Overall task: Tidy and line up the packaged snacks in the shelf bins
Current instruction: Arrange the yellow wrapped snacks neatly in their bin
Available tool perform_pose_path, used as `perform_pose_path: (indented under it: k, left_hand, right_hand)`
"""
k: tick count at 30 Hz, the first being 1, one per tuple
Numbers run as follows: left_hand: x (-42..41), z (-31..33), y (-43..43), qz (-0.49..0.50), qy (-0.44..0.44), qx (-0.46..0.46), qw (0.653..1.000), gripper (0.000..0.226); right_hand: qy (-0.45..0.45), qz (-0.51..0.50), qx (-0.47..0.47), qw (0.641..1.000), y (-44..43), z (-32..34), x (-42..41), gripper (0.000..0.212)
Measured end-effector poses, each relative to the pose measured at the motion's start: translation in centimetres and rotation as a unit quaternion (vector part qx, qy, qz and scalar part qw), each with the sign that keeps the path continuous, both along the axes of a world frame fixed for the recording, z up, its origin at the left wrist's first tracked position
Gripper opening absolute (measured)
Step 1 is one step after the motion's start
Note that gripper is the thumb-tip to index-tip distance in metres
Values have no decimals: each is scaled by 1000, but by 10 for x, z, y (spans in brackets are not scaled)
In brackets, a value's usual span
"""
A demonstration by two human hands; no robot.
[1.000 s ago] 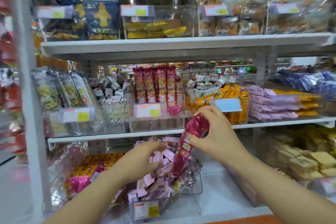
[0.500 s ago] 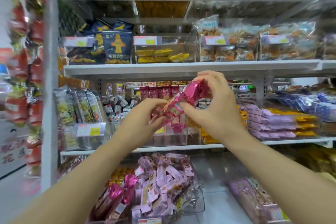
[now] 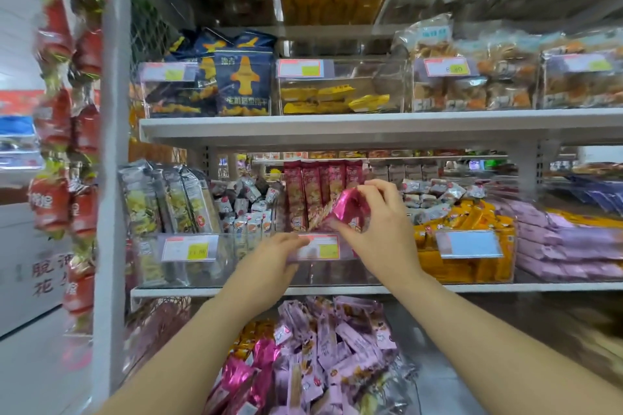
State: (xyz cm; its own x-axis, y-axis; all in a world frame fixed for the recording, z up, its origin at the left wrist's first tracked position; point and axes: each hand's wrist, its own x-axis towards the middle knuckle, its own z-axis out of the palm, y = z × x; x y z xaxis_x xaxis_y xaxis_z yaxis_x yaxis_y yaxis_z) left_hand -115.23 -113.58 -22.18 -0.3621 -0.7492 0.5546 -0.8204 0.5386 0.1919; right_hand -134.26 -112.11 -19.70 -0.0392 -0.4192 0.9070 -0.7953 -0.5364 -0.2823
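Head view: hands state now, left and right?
Left hand: open, fingers touching the clear plastic bin front.
Right hand: pinching a shiny pink foil snack packet.

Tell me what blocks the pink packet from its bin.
Nothing visible. The right hand holds the packet over the front wall of the bin, beside the standing packs; the left hand is lower, at that wall.

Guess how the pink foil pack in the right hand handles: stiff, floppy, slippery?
Probably light: the right hand holds the pink pack by a fingertip pinch. Its crinkled foil end looks floppy. The glossy wrapper may slip.
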Motion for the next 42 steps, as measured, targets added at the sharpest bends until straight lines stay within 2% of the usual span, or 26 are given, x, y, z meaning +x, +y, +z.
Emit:
perform_pose_path:
  k: [5,10,13,17,19,22,26,29,31,34,36,39,42]
  left_hand:
    - [11,-14,-4,-12,14,-6,1000,42]
    - [39,-33,12,-17,74,-8,997,35]
    - [62,-53,20,-2,108,12,994,32]
    - [92,-89,21,29,107,45,993,32]
    - [103,-106,20,41,108,52,992,32]
    - [120,-122,20,54,120,49,990,32]
    - [142,-137,22,81,104,125,983,59]
    - [153,-149,18,95,75,206,971,82]
    - [156,-155,16,90,67,255,960,89]
    - [157,-159,10,82,108,274,952,89]
    - [156,-159,6,85,125,261,953,88]
    - [151,-158,1,80,141,235,958,87]
    - [147,-161,-2,69,172,223,957,86]
  right_hand:
    - [43,-11,79,996,-9,1,5,48]
    - [88,14,29,996,3,-25,18,38]
    - [123,76,22,989,14,-53,35,27]
    - [175,160,154,959,16,-94,61,26]
    - [198,175,216,940,11,-111,72,30]
    - [235,155,297,913,2,-129,84,51]
    - [279,120,360,882,-13,-145,97,78]
    - [306,109,393,860,-23,-156,105,90]
    - [315,105,411,849,-29,-163,108,95]
    - [292,115,421,851,-38,-170,110,95]
    - [265,130,419,859,-42,-173,112,90]
    - [274,137,422,853,-39,-173,116,86]
    - [270,95,390,875,-40,-165,116,84]
